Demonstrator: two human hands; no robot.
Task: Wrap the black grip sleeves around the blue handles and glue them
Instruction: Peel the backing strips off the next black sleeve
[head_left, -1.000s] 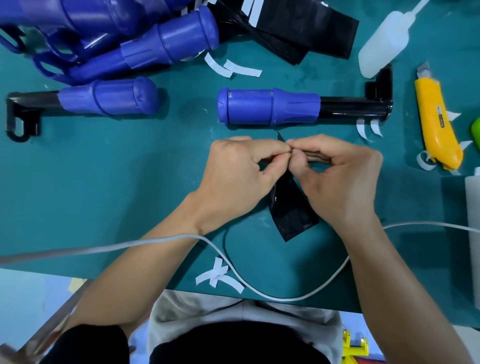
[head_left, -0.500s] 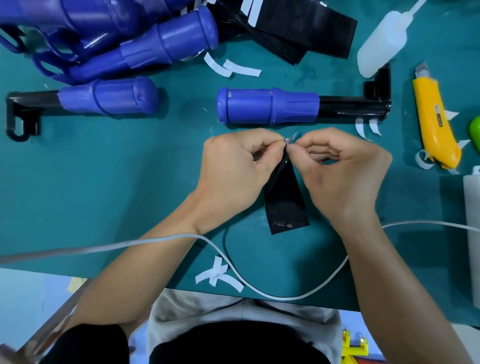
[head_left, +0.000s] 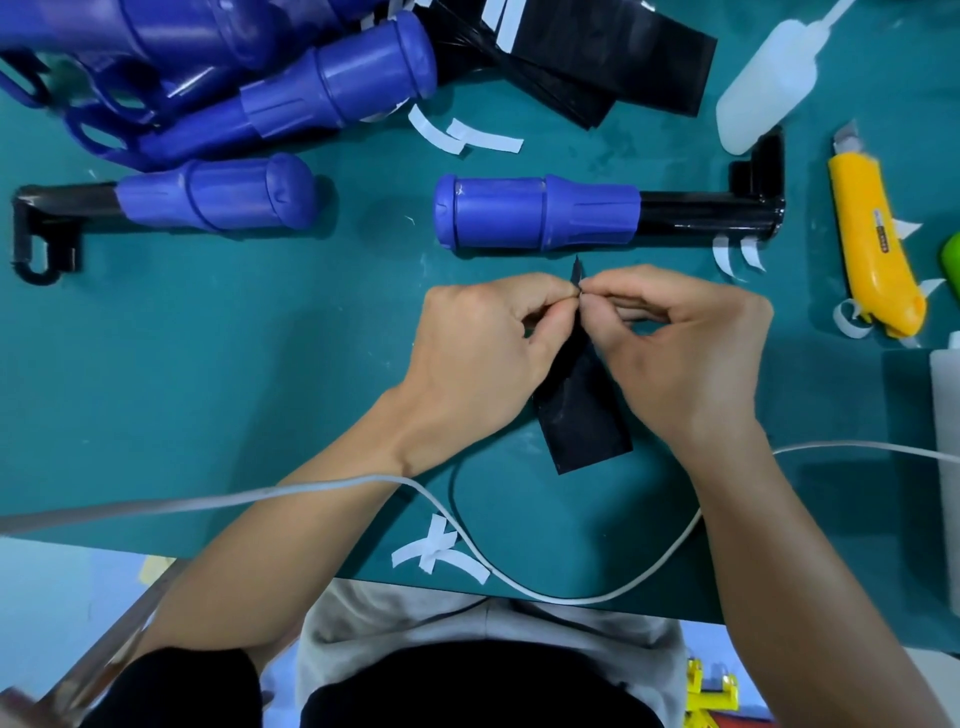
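Left hand (head_left: 483, 358) and right hand (head_left: 685, 353): knuckles up, fingertips meeting at the midline; each pinches the top edge of the same black grip sleeve (head_left: 582, 415) between thumb and forefinger, other fingers curled under.

Change vs. half a second ago: the pale sliver seen at the fingertips is gone from view; a thin black point of the sleeve now sticks up just beyond the pinch. The sleeve hung straight then; now its free lower end swings toward the right wrist, bottom edge slanted. Hands themselves barely displaced.

Sleeve position: hangs from the pinch down between both palms, lower end over the green mat (head_left: 208, 389), near the wrists. Contact with the mat cannot be told.

Just beyond the fingertips, apart from them: blue handle (head_left: 535, 215) on its black bar, lying crosswise. A second handle (head_left: 213, 200) lies beyond and left of the left hand. Spare black sleeves (head_left: 597, 62) far beyond the hands. Glue bottle (head_left: 769, 78) beyond the right hand; yellow knife (head_left: 872, 244) to that hand's right. White cable (head_left: 519, 577) crosses both forearms, white strips (head_left: 439, 553) beside it
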